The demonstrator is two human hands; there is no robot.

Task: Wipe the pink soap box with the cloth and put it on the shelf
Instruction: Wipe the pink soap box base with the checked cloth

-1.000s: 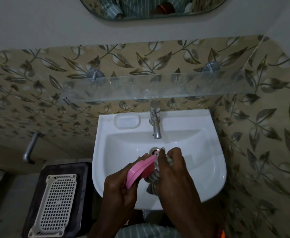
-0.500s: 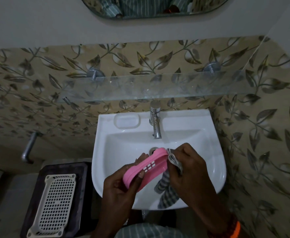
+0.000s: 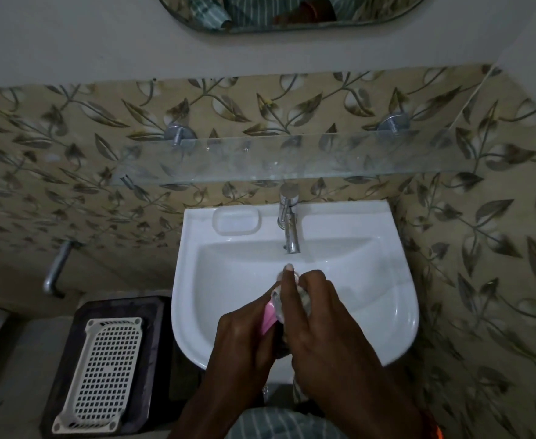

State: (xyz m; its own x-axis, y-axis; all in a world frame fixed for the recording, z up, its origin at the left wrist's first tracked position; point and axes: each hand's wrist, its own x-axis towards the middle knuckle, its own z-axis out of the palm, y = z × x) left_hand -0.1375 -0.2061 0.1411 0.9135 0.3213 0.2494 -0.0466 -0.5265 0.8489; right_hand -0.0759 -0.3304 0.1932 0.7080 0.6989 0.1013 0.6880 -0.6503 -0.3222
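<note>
Over the white sink (image 3: 387,312) both my hands work close together. My left hand (image 3: 244,340) grips the pink soap box (image 3: 268,316), of which only a narrow pink strip shows between the hands. My right hand (image 3: 323,331) holds the striped cloth (image 3: 277,301) bunched against the box, with one finger stretched forward over it. A loose end of the cloth hangs below my right wrist. The glass shelf (image 3: 292,160) is fixed to the leaf-patterned wall above the tap, with nothing on it.
A chrome tap (image 3: 290,223) stands at the sink's back, beside a moulded soap recess (image 3: 236,220). At lower left a white perforated tray (image 3: 101,375) lies on a dark stand (image 3: 155,359). A metal pipe (image 3: 55,270) juts from the left wall. A mirror (image 3: 292,14) hangs above.
The soap box was turned edge-on and is now mostly hidden between my hands. My right hand moved left with the cloth, closing over the box.
</note>
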